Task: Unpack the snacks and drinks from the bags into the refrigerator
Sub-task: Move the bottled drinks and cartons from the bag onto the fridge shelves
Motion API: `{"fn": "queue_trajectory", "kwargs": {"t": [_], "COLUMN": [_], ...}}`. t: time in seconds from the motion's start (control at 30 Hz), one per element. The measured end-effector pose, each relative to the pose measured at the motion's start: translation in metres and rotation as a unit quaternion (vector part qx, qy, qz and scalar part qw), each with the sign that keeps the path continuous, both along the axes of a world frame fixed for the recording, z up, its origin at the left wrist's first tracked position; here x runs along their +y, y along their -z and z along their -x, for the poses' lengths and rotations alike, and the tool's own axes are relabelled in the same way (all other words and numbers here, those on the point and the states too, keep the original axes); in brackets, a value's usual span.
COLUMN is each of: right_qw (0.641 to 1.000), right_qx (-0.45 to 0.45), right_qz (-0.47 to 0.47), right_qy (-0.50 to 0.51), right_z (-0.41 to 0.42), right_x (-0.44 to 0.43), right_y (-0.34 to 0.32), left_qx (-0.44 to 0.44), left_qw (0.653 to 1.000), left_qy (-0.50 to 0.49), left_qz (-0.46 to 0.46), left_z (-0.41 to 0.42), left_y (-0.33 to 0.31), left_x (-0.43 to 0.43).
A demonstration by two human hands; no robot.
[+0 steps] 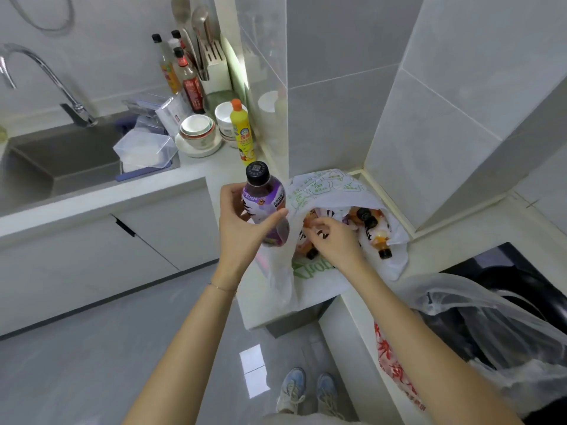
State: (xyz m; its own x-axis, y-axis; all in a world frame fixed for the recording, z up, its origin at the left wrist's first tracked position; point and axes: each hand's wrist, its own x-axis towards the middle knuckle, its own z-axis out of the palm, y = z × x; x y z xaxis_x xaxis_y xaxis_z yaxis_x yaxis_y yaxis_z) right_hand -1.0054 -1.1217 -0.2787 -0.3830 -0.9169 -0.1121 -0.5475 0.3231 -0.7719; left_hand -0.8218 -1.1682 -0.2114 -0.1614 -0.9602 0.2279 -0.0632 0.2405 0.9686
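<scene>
My left hand (pixel 245 223) grips a purple drink bottle (pixel 266 197) with a black cap, upright above the counter corner. Beside it lies a white plastic bag (pixel 331 188) with green print, its mouth open. Inside are several orange drink bottles (pixel 379 233) with black caps, lying on their sides. My right hand (pixel 333 237) reaches into the bag's mouth, fingers curled among the bottles; what they hold is hidden. A second, clear plastic bag (pixel 478 314) sits at the right on a dark stove top. No refrigerator is in view.
A sink (pixel 61 161) with a tap is at the left. Clear containers (pixel 144 148), stacked bowls (pixel 198 130), a yellow squeeze bottle (pixel 242 133), sauce bottles and a knife block (pixel 214 65) crowd the counter behind. A tiled pillar rises behind the bag. Grey floor lies below.
</scene>
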Motion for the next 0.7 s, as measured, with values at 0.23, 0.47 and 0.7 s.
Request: {"fn": "queue_trajectory", "kwargs": {"t": [0.23,0.47,0.7], "right_qw": [0.993,0.993,0.991], "right_qx": [-0.088,-0.078,-0.084], "right_qz": [-0.064,-0.06,-0.066], "right_qy": [-0.049,-0.069,-0.084], "right_z": [-0.021,-0.021,-0.019], "right_x": [0.015,0.016,0.016], "right_y": [0.043,0.049,0.05], "left_qx": [-0.044,-0.068,-0.08], "left_qw": [0.997,0.985,0.974], "left_qy": [-0.043,-0.101,-0.129], "left_qz": [-0.037,-0.123,-0.168], "left_z": [-0.022,-0.034,-0.045], "left_y": [0.032,0.084,0.117], "left_x": [0.01,0.02,0.019]}}
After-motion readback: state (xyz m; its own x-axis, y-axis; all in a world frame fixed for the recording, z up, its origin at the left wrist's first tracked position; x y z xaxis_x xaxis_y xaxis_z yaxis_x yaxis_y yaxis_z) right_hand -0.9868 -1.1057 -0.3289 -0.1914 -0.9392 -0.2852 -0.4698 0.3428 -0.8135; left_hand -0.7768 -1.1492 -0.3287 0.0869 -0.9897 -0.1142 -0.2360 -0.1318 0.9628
